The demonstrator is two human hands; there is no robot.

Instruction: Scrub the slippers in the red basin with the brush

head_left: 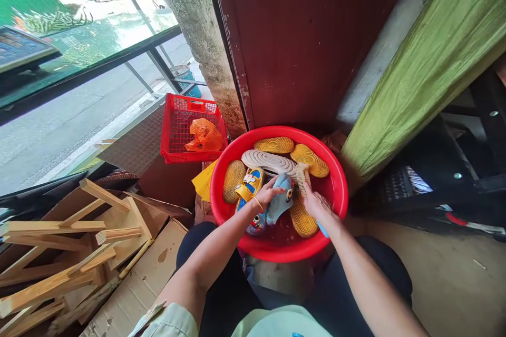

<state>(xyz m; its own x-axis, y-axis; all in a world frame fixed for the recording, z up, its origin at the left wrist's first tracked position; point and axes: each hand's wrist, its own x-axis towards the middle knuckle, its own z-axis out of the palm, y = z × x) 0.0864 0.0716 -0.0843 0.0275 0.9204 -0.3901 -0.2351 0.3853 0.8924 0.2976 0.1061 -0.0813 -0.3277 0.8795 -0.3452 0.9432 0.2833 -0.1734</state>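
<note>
A red plastic basin (279, 195) holds shallow water and several shoes. My left hand (269, 193) grips a pale blue slipper (281, 200) beside a yellow-and-blue child's sandal (249, 187). My right hand (318, 205) is closed around a scrubbing brush (302, 176) with a blue handle, its pale bristles pointing up past my fingers. A white shoe sole (269, 163) lies across the middle of the basin. Several yellow woven-pattern soles (273, 145) lie around it, and one (303, 218) sits under my right hand.
A red plastic crate (190, 129) with an orange bag stands left of the basin. Cardboard and loose wooden slats (71, 253) fill the lower left. A dark red panel and concrete pillar rise behind; green cloth hangs at right.
</note>
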